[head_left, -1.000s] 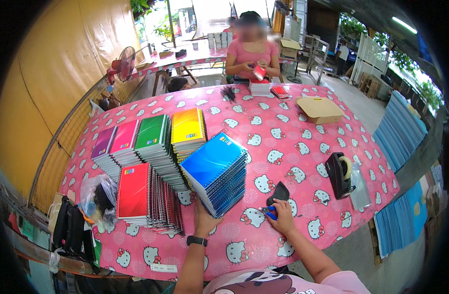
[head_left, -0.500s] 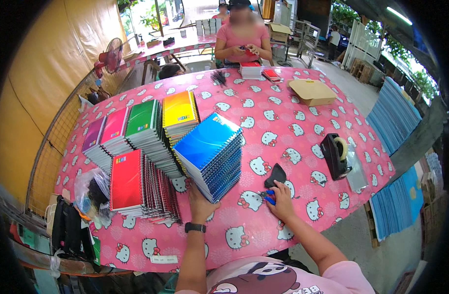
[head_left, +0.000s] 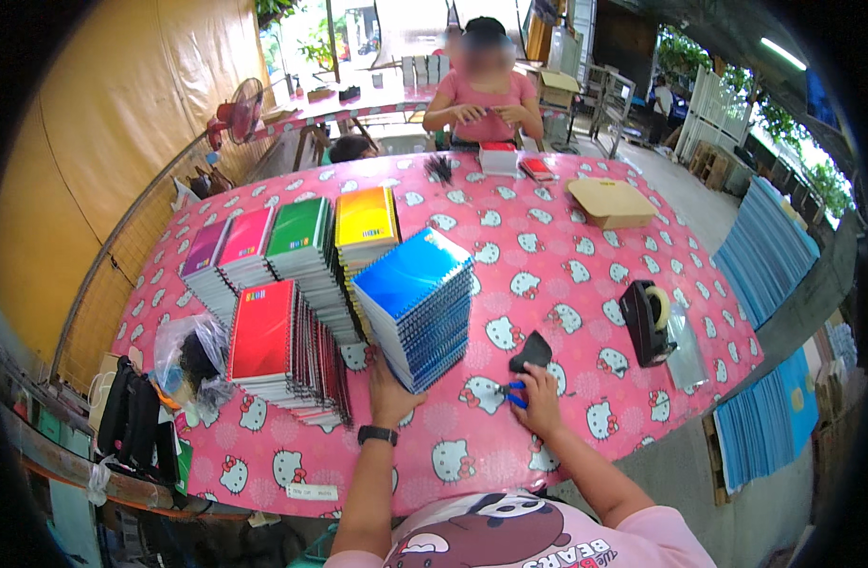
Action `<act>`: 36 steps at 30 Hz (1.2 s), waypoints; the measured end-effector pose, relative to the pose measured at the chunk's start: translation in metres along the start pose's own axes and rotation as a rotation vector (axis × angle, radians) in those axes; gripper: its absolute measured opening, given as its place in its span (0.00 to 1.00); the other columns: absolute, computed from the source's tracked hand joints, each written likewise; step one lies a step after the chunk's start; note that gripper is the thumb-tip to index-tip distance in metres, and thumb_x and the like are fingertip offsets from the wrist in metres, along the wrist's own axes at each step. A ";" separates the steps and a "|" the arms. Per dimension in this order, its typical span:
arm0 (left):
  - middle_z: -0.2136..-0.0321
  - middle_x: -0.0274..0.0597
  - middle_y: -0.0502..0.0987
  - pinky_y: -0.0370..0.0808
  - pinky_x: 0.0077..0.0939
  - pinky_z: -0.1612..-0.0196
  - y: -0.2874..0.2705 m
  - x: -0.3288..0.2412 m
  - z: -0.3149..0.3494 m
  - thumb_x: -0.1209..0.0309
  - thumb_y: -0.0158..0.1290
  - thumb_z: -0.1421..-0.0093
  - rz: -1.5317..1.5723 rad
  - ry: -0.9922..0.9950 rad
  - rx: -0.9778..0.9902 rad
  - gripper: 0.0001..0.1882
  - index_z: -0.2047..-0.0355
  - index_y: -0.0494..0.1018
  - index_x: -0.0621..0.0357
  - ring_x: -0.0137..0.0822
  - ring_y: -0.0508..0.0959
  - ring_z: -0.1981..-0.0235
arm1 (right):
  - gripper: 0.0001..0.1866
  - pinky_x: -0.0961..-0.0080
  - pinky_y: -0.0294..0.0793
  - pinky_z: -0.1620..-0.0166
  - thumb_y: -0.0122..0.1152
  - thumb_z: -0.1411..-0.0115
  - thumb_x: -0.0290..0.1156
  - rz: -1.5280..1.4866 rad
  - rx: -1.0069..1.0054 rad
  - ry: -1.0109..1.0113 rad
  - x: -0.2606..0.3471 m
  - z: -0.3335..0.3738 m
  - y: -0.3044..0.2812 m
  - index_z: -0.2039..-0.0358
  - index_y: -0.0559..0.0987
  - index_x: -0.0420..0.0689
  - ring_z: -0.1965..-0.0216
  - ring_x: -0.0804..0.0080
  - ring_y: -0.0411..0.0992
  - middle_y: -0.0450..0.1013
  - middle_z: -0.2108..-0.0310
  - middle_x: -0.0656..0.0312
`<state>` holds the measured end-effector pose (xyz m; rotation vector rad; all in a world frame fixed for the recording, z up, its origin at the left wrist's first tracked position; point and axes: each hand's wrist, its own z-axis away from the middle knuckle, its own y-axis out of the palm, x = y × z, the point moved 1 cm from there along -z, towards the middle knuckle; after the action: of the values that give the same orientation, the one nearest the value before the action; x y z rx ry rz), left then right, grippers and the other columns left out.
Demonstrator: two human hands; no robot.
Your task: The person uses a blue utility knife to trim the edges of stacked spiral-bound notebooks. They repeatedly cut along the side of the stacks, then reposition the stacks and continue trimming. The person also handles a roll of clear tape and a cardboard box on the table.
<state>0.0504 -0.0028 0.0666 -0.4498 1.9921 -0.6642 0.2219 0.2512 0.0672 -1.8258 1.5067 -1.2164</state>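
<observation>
My left hand (head_left: 393, 396) is against the base of a tall stack of blue spiral notebooks (head_left: 412, 273). Its thumb lies along the near side and the fingers run up the left side, partly hidden by the stack. Closed over a pair of small blue-handled pliers (head_left: 516, 392), my right hand (head_left: 540, 401) rests on the table, the jaws pointing left. A black pouch-like piece (head_left: 530, 352) lies just beyond those fingers. Left of the blue stack stands a stack of red spiral notebooks (head_left: 263, 331); yellow (head_left: 365, 218), green (head_left: 298, 227), pink (head_left: 245, 237) and purple (head_left: 205, 248) stacks are behind.
A black tape dispenser (head_left: 645, 324) and clear plastic sleeves (head_left: 685, 350) lie to the right on the pink patterned tablecloth (head_left: 453, 461). A tan carton (head_left: 612, 203) sits farther back. Across the table a co-worker (head_left: 484, 99) stands behind small red notebooks (head_left: 498, 159). A plastic bag (head_left: 189, 364) lies left.
The view has tilted slightly, so the table sits a little lower at the far side. Both my hands stay in place. The co-worker's hands have moved farther apart.
</observation>
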 end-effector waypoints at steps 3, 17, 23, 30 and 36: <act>0.48 0.64 0.63 0.62 0.45 0.43 0.002 0.002 -0.004 0.65 0.67 0.72 0.070 0.021 0.021 0.61 0.39 0.45 0.66 0.59 0.64 0.47 | 0.31 0.58 0.58 0.46 0.68 0.62 0.32 -0.020 -0.005 -0.046 0.000 -0.001 -0.005 0.54 0.68 0.44 0.48 0.51 0.60 0.62 0.48 0.53; 0.50 0.63 0.65 0.63 0.45 0.44 0.001 -0.002 -0.001 0.63 0.68 0.72 0.045 -0.142 0.107 0.62 0.39 0.45 0.68 0.58 0.66 0.49 | 0.26 0.61 0.62 0.55 0.68 0.63 0.30 -0.098 0.074 0.037 -0.004 -0.009 -0.002 0.61 0.70 0.42 0.60 0.52 0.63 0.66 0.64 0.54; 0.47 0.61 0.63 0.62 0.44 0.42 -0.002 -0.008 -0.007 0.63 0.68 0.72 0.051 -0.046 0.085 0.61 0.39 0.46 0.66 0.57 0.64 0.46 | 0.26 0.60 0.61 0.55 0.68 0.62 0.30 -0.071 0.128 0.041 -0.007 -0.010 -0.001 0.60 0.69 0.42 0.58 0.51 0.63 0.66 0.62 0.54; 0.47 0.62 0.63 0.63 0.45 0.44 0.000 -0.007 -0.003 0.64 0.68 0.72 0.000 0.017 0.027 0.61 0.39 0.46 0.66 0.58 0.64 0.47 | 0.26 0.61 0.61 0.53 0.67 0.61 0.31 -0.110 0.118 0.090 -0.007 -0.006 0.002 0.59 0.70 0.43 0.55 0.53 0.62 0.66 0.61 0.54; 0.42 0.63 0.55 0.53 0.42 0.37 -0.011 -0.010 -0.004 0.63 0.70 0.73 0.127 -0.080 0.151 0.66 0.38 0.41 0.68 0.57 0.55 0.40 | 0.15 0.73 0.67 0.68 0.65 0.51 0.32 -0.601 0.261 0.523 0.005 -0.025 -0.011 0.64 0.73 0.42 0.71 0.69 0.71 0.72 0.71 0.60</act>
<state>0.0523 -0.0044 0.0816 -0.2525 1.8631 -0.6997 0.2065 0.2542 0.0902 -1.9275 0.9612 -2.1972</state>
